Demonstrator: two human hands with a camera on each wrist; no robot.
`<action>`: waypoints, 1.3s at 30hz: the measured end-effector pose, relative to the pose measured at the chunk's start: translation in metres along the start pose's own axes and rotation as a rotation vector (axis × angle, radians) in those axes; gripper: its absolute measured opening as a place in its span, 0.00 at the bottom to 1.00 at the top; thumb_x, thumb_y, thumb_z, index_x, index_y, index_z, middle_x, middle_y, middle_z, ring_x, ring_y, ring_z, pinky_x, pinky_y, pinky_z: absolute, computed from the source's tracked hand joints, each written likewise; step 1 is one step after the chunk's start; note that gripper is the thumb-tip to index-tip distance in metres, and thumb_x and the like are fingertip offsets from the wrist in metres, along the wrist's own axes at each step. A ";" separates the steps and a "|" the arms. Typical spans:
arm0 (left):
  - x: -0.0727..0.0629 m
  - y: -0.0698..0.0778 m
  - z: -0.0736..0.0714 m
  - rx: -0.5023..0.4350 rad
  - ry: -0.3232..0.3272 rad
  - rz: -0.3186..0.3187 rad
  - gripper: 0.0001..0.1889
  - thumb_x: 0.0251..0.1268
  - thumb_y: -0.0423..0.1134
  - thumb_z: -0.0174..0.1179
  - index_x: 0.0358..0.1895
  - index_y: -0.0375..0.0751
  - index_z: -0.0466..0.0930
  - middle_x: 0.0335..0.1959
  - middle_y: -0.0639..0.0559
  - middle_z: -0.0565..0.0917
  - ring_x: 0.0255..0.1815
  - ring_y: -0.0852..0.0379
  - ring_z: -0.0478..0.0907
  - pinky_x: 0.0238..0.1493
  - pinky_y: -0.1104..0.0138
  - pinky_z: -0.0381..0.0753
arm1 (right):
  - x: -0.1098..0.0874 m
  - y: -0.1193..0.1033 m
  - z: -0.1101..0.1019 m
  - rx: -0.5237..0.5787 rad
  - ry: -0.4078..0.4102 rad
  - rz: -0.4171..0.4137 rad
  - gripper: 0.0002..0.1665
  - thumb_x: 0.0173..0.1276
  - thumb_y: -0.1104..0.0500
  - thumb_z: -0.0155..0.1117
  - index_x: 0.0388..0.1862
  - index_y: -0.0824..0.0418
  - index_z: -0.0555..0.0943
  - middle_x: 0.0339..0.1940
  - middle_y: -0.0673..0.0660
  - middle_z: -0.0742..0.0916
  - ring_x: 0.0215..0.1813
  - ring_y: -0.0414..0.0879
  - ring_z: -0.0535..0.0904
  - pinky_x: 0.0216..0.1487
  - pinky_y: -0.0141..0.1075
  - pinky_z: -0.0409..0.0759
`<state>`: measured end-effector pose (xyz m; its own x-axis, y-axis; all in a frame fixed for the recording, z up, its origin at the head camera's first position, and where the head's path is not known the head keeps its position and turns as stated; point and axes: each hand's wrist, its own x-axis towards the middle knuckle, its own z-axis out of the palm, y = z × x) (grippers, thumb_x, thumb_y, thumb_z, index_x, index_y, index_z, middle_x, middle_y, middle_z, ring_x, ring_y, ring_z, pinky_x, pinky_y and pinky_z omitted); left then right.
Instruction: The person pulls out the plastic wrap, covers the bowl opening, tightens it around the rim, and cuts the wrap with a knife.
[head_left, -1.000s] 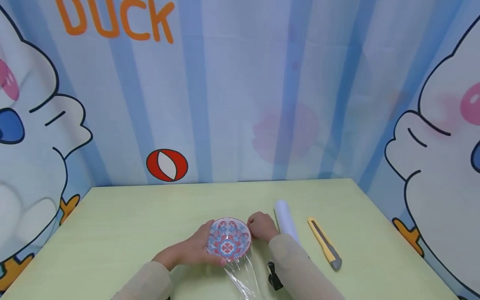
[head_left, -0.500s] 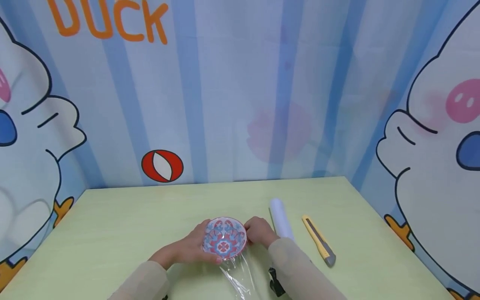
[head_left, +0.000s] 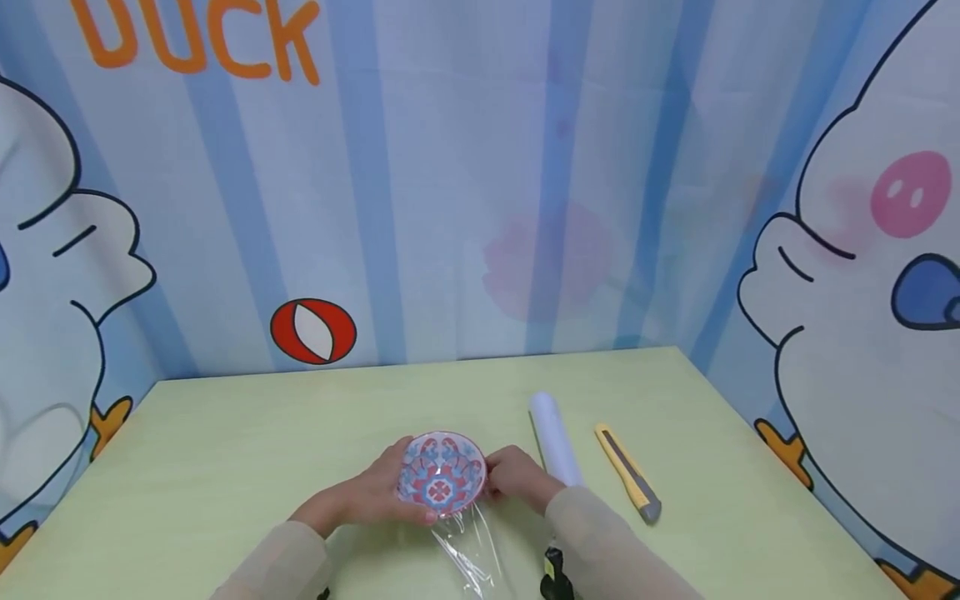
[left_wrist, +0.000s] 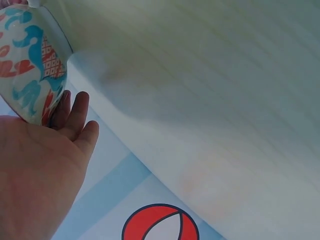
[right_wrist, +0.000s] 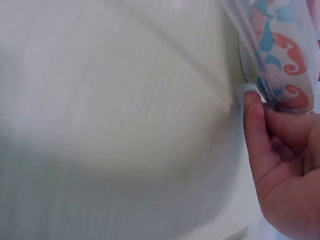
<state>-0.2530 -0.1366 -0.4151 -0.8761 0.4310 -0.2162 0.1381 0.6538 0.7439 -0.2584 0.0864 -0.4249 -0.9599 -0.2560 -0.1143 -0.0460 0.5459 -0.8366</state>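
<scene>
A bowl (head_left: 441,475) patterned in red and blue is tilted so that its inside faces the head camera. My left hand (head_left: 367,497) grips it from the left, with the thumb at the near rim and the fingers behind the wall. Clear plastic film (head_left: 472,546) hangs from the bowl's near side. On the right, my right hand (head_left: 517,477) has its fingers curled at the rim. Seen from the right wrist, the thumb and index finger of that right hand (right_wrist: 287,160) pinch the film (right_wrist: 250,37) close against the bowl's patterned outside (right_wrist: 290,55).
A pale lilac roll (head_left: 555,437) lies on the light green table (head_left: 247,450) beyond the right forearm. Farther right is a yellow and grey utility knife (head_left: 628,473). A small black object (head_left: 555,577) sits by the right sleeve. A striped curtain (head_left: 450,183) stands behind the table.
The head view has shifted slightly, so everything slides left in it. Both hands keep their hold at the bowl, and the right hand sits slightly lower along the rim.
</scene>
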 end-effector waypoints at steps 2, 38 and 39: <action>-0.001 0.001 0.000 -0.001 -0.002 -0.004 0.62 0.39 0.56 0.71 0.72 0.37 0.37 0.70 0.39 0.52 0.68 0.42 0.54 0.65 0.43 0.59 | -0.003 0.000 0.001 0.118 -0.030 0.037 0.17 0.47 0.76 0.51 0.36 0.73 0.82 0.17 0.50 0.78 0.21 0.38 0.71 0.25 0.27 0.74; 0.000 0.007 0.003 0.011 0.057 -0.010 0.60 0.35 0.54 0.74 0.69 0.35 0.44 0.64 0.41 0.59 0.62 0.46 0.60 0.64 0.45 0.63 | -0.076 -0.019 -0.003 -0.354 -0.126 -0.055 0.46 0.54 0.50 0.66 0.61 0.77 0.58 0.33 0.58 0.83 0.34 0.49 0.79 0.38 0.42 0.78; 0.000 0.007 0.003 0.016 0.064 -0.001 0.59 0.35 0.54 0.74 0.69 0.35 0.45 0.63 0.42 0.60 0.62 0.46 0.60 0.64 0.46 0.63 | -0.079 -0.019 0.000 -0.377 -0.109 -0.065 0.48 0.52 0.49 0.68 0.61 0.76 0.58 0.31 0.57 0.83 0.32 0.48 0.78 0.36 0.41 0.77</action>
<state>-0.2504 -0.1301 -0.4121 -0.9039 0.3898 -0.1760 0.1439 0.6647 0.7331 -0.1821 0.0961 -0.3997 -0.9177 -0.3718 -0.1403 -0.2237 0.7752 -0.5908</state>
